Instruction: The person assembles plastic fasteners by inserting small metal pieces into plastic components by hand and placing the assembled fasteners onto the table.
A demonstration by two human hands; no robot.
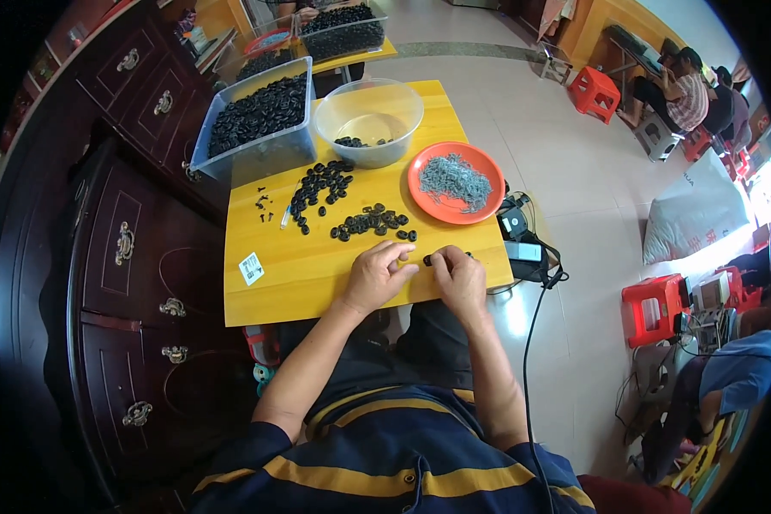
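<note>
My left hand [379, 276] hovers over the near edge of the yellow table [304, 283], thumb and forefinger apart, with nothing visible between them. To its right, my right hand [461, 281] has its fingers drawn together at a small black oval piece [428, 259]. Just beyond my hands lies a loose row of black oval pieces with holes [370, 221]. A larger scatter of similar pieces [319, 190] spreads farther back on the left. An orange-red plate [420, 199] heaped with small grey-blue parts [456, 182] stands beyond my right hand.
At the back stand a clear tub [265, 157] full of black pieces and a translucent round bowl [409, 120] with a few. Small black bits [264, 204] and a white label [251, 268] lie left. A dark cabinet [120, 283] borders the left; a cable [531, 368] runs at right.
</note>
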